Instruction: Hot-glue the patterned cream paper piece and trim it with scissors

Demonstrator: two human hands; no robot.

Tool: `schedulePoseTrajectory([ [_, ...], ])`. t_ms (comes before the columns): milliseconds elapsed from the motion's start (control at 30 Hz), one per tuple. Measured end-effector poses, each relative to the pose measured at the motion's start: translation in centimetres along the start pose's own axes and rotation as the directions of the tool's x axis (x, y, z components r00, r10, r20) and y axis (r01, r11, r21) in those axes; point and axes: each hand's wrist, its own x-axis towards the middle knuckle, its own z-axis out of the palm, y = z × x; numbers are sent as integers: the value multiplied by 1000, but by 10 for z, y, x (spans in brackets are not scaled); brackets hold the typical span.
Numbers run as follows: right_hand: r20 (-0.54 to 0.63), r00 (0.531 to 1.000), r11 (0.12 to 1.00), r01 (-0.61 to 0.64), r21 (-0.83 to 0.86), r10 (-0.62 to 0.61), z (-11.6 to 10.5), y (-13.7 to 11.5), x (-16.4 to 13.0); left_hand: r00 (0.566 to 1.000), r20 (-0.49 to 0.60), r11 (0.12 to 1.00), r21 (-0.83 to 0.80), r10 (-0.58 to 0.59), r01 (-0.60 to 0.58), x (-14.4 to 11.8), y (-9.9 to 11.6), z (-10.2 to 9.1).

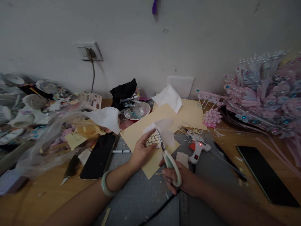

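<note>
Centre of frame: patterned piece (pixel 151 140), pale with dark cell-like outlines and white sheeting (pixel 166 129) around it, pinched between thumb and fingers of the left hand (pixel 140 150); grip closed, no gap seen. Right hand (pixel 188 180), lower right of centre, has its fingers curled round the handles of the scissors (pixel 166 156). Long axis of the scissors slants from lower right up to upper left, tips at the right edge of the patterned piece. Blades look nearly together; exact opening I cannot tell. Key relation: patterned piece lies up and left of the right hand's fingers, beyond the blades, with the left hand nearer to it. Yellow card (pixel 150 168) lies beneath, over the grey mat (pixel 131 194) on the desk (pixel 42 204). White glue gun (pixel 198 153), red light showing, rests right of centre, near the right hand.
</note>
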Motion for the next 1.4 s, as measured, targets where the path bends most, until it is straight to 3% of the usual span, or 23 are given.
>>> schedulePoseTrajectory([
  [200,-11,1000,1000,1,23,-1,1,-2,0,1000,3,1000,-24,-13,13,1,-2,-1],
  [367,22,1000,977,14,213,-20,-1,-10,-2,1000,-7,998,-62,-24,23,4,-2,-4],
  [567,59,997,950,29,311,-50,-13,-17,-6,1000,1,997,-69,-29,29,5,8,-9],
  [933,320,943,976,-147,158,90,-25,-18,-5,972,151,969,-139,-182,203,-14,3,-44],
  [1100,342,938,986,-106,130,56,-30,-18,-5,938,275,928,-245,-211,281,-12,1,-48],
  [1400,386,916,974,-173,148,104,-29,-21,-4,937,252,905,-291,-241,311,-13,1,-49],
])
